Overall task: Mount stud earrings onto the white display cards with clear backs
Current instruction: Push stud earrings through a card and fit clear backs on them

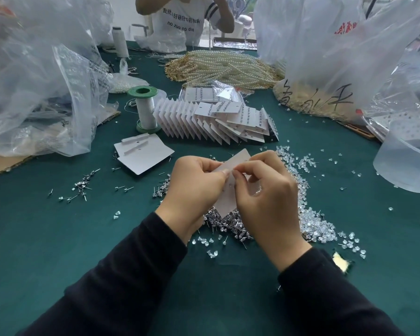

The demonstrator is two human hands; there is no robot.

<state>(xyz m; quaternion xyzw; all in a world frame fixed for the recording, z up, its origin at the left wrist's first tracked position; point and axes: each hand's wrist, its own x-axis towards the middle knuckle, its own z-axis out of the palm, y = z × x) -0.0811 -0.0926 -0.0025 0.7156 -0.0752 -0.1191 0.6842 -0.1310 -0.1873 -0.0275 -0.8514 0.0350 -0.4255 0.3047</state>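
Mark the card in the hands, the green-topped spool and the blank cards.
Held card [239, 159], head view, bare upper corner.
Green-topped spool [145, 111], head view, white wound middle.
Blank cards [149, 158], head view, top card's face.

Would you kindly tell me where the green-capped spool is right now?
In the head view, the green-capped spool stands upright left of centre, just left of the fanned row of cards and behind the blank cards.

White T-shirt [178, 36], 12 o'clock: black print "no zuo no die" under a Chinese line, only partly legible. Clear bag [325, 57], 2 o'clock: handwritten black characters and red print, both unreadable.
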